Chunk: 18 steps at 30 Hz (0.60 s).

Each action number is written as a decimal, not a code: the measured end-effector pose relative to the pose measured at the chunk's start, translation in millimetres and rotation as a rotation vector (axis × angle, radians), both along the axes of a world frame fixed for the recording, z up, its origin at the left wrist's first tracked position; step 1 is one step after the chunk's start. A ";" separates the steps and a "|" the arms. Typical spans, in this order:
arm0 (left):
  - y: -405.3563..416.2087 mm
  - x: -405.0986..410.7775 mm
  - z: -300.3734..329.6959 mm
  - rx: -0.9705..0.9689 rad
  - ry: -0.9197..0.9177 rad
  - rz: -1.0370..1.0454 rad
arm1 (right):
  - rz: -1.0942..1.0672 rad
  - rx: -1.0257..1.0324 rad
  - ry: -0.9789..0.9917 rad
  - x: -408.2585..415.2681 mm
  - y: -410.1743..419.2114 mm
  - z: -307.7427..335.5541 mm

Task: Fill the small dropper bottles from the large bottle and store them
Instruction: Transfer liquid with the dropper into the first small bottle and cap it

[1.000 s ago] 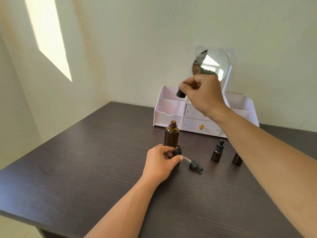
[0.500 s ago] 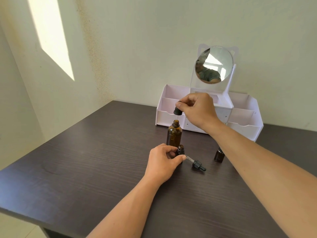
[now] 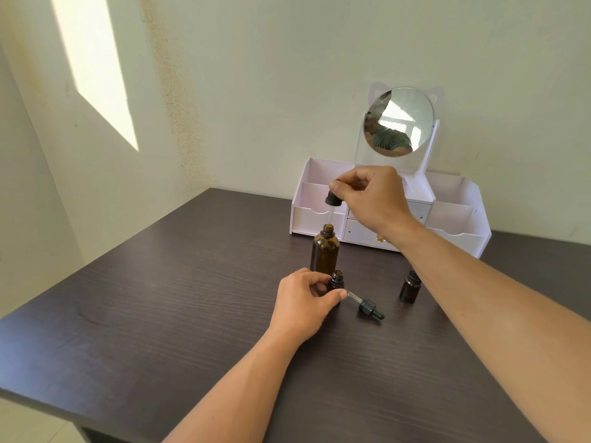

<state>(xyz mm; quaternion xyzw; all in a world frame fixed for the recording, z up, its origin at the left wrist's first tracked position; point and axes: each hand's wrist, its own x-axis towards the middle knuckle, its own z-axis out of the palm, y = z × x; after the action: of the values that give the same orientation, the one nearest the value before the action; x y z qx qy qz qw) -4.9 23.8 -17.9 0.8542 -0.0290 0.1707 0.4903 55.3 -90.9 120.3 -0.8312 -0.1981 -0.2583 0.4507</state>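
Observation:
The large amber bottle (image 3: 325, 251) stands uncapped on the dark table (image 3: 160, 314). My right hand (image 3: 371, 199) pinches the black bulb of the large dropper (image 3: 333, 199), whose glass tube hangs straight down into the bottle's neck. Just in front, my left hand (image 3: 303, 302) grips a small open amber bottle (image 3: 336, 280) that stands on the table. That bottle's own small dropper cap (image 3: 367, 306) lies on its side to the right. Another small capped bottle (image 3: 409, 288) stands further right, partly behind my right forearm.
A white organiser (image 3: 454, 219) with open compartments, small drawers and a round mirror (image 3: 399, 121) stands at the back of the table against the wall. The table's near and left edges drop off to the floor.
My right hand came down with the large dropper from above the organiser to just over the large bottle, its tube now in the neck. My left hand kept hold of the small bottle.

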 end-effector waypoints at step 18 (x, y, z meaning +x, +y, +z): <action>0.2 -1.4 1.4 -0.003 -0.023 -0.005 | 0.067 0.045 -0.019 -36.9 -15.1 20.2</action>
<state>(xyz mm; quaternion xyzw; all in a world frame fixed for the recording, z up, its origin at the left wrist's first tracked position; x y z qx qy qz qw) -6.3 23.9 -16.5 0.8512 -0.0364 0.1797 0.4917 18.4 -106.0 140.5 -0.8114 -0.2241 -0.2553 0.4756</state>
